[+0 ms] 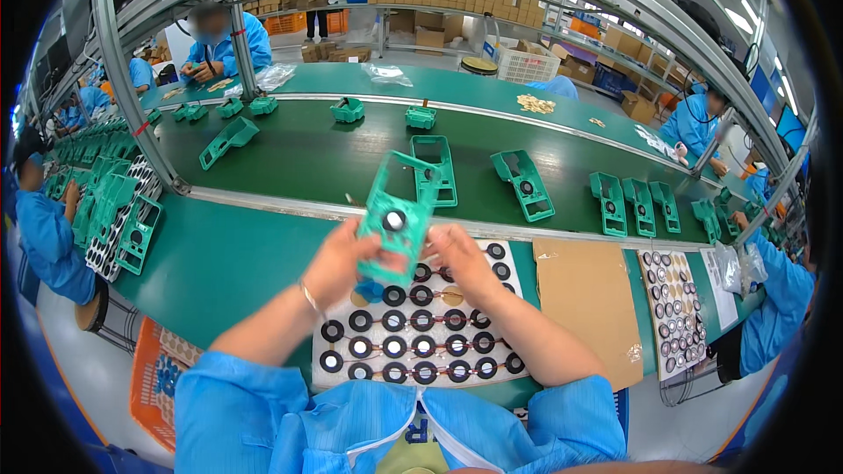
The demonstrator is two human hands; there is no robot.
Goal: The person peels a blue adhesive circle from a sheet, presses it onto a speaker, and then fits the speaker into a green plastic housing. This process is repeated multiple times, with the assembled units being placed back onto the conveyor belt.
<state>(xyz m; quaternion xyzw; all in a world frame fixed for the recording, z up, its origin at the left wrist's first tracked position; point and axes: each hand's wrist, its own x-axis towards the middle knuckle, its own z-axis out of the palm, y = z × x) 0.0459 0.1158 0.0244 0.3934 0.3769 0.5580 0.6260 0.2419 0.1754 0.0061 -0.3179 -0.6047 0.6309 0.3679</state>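
Note:
A green plastic housing point(379, 210), slightly blurred by motion, is held up over the near worktop. A round black speaker with a pale centre point(394, 221) sits in it. My left hand point(341, 256) grips the housing's lower left side. At its lower right edge my right hand point(458, 256) has its fingers bent against it; the fingertips are blurred. Beneath my hands lies a white foam tray point(329, 377) with rows of round black speakers point(423, 346) and reddish wires. A blue piece point(371, 290) lies on the tray near my left wrist.
A dark green conveyor point(307, 154) carries more green housings point(524, 184) beyond my hands. Brown cardboard point(587, 312) and another speaker tray point(672, 312) lie to the right. Housings are piled at left point(110, 197). A metal frame post point(132, 79) rises there; co-workers sit around the line.

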